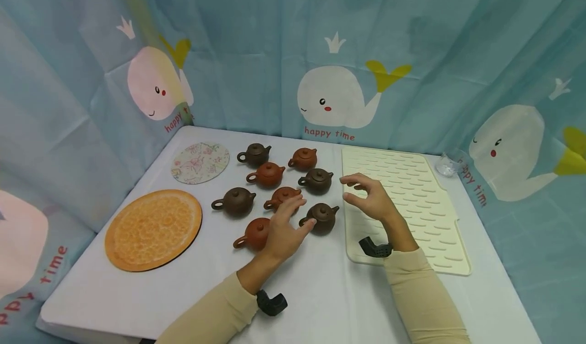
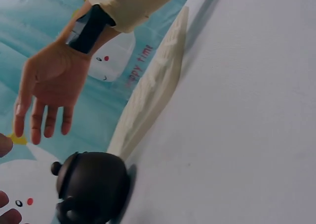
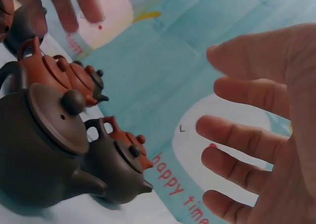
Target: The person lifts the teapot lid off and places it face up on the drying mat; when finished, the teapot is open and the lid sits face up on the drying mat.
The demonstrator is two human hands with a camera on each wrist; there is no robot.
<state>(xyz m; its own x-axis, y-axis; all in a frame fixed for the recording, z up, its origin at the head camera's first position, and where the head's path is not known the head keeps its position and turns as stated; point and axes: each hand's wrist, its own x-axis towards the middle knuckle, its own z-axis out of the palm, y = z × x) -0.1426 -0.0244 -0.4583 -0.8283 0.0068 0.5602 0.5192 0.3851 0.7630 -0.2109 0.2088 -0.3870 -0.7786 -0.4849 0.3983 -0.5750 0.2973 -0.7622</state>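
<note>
Small teapots, some dark brown and some reddish, stand on the white table in the head view. My left hand [image 1: 285, 232] hovers over the reddish teapot [image 1: 257, 233] nearest the front, fingers extended and holding nothing. Just right of that hand is a dark teapot [image 1: 323, 219], which also shows in the left wrist view [image 2: 94, 187]. My right hand [image 1: 372, 199] is raised above the left edge of the cream mat [image 1: 403, 201], its fingers spread apart with nothing between them. In the right wrist view my right hand [image 3: 261, 135] is beside the teapots, touching none.
An orange round mat [image 1: 153, 230] lies at the left, with a floral round mat [image 1: 200, 163] behind it. At the back right corner sits a clear glass item [image 1: 447, 165]. A blue curtain [image 1: 256, 54] with whale pictures hangs around the table.
</note>
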